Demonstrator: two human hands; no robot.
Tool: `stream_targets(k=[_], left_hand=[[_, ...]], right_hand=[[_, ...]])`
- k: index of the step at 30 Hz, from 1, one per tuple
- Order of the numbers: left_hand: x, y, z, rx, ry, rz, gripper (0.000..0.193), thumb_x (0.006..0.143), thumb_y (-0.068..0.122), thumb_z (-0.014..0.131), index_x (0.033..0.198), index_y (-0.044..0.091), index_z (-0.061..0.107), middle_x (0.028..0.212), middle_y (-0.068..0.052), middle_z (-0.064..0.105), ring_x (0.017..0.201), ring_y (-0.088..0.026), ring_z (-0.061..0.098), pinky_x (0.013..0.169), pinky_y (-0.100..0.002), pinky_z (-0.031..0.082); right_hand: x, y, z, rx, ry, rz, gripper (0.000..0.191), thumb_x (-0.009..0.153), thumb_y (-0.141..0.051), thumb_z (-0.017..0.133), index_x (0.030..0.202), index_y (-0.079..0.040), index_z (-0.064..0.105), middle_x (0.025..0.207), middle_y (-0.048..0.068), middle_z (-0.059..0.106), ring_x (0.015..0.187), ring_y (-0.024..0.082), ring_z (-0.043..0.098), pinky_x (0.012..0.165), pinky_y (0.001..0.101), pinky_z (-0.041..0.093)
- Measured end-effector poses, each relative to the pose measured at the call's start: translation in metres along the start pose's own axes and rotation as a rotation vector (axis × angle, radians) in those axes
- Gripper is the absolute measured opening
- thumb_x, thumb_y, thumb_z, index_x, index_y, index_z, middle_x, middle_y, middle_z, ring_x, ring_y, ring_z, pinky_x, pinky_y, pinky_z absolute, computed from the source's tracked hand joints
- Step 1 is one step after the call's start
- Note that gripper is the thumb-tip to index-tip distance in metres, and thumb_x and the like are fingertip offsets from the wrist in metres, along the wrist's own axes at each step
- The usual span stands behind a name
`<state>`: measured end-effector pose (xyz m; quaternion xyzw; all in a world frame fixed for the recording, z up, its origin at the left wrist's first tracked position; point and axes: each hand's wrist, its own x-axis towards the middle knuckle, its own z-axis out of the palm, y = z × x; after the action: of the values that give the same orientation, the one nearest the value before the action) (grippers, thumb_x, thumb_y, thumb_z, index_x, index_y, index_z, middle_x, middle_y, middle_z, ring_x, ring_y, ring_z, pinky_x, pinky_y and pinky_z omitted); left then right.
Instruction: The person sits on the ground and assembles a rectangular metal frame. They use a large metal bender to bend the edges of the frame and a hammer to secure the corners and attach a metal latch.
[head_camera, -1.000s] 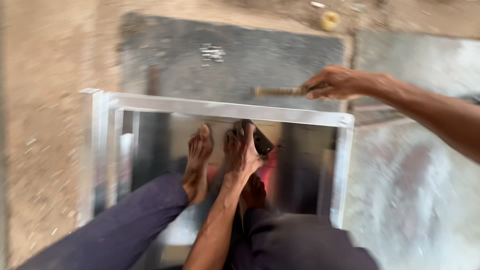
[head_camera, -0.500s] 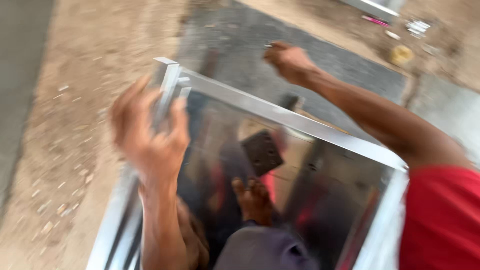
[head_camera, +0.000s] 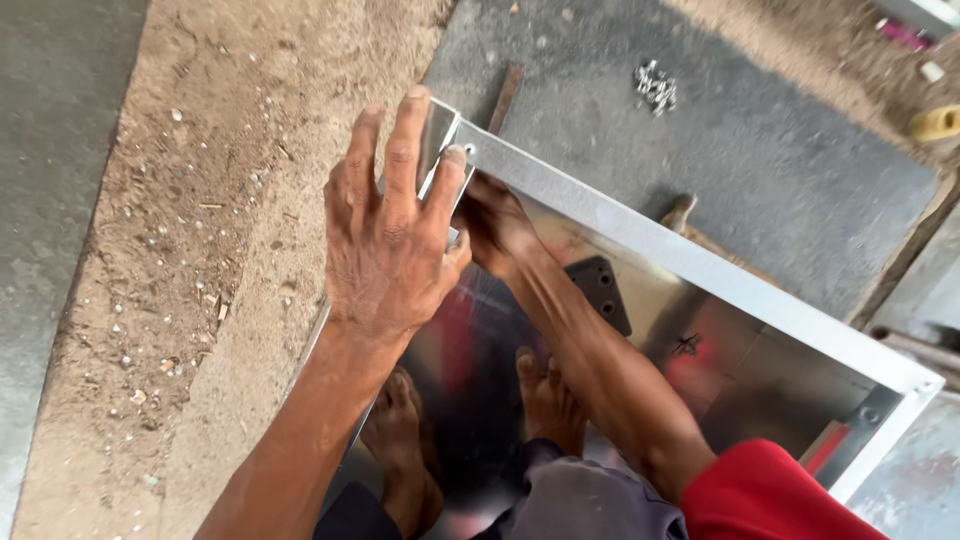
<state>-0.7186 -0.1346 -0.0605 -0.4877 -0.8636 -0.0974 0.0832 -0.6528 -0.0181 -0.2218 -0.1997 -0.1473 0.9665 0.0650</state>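
The work in hand is at one corner of a silver metal frame (head_camera: 700, 270), which is held up on a slant over the ground. The left hand (head_camera: 390, 240) is laid flat on that corner, with its fingers (head_camera: 405, 150) spread out and pressed on the metal, not curled around it. The right hand (head_camera: 495, 225) is tucked in just under the same corner, touching the frame from the inside. It is partly hidden by the left hand, so it cannot be told whether something is pinched in it.

A shiny sheet (head_camera: 760, 370) is set inside the frame, and a small black bracket (head_camera: 600, 290) is seen on it. Bare feet (head_camera: 545, 400) are seen below the arms.

It is judged that the corner is being held square and steady. A firm, even press from the left hand seems to be called for, so the frame is not let slip.

No box, bowl or tray is seen. A little heap of screws (head_camera: 655, 85) is left loose on the dark ground, well apart from both hands. A rusty bar (head_camera: 505, 95) is lying near the corner
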Motion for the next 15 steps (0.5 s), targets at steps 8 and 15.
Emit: stream_targets(k=[8,15], left_hand=[[0.004,-0.003,0.004,0.011,0.049,0.074,0.067,0.085,0.021,0.09,0.144,0.014,0.059,0.17,-0.012,0.024,0.155,-0.037,0.026,0.125,-0.058,0.036],[0.011,-0.004,-0.003,-0.123,-0.055,0.112,0.088,0.068,0.03,0.096,0.143,0.004,0.057,0.163,-0.022,0.023,0.149,-0.046,0.028,0.117,-0.066,0.036]], right_hand=[[0.034,0.016,-0.034,0.191,-0.153,0.094,0.034,0.095,-0.013,0.081,0.123,-0.001,0.065,0.113,0.012,0.072,0.104,0.023,0.071,0.092,0.0388,0.061],[-0.01,-0.017,-0.037,-1.347,-0.268,-0.273,0.039,0.086,-0.01,0.075,0.124,-0.004,0.067,0.124,0.014,0.07,0.115,0.027,0.068,0.097,0.0404,0.06]])
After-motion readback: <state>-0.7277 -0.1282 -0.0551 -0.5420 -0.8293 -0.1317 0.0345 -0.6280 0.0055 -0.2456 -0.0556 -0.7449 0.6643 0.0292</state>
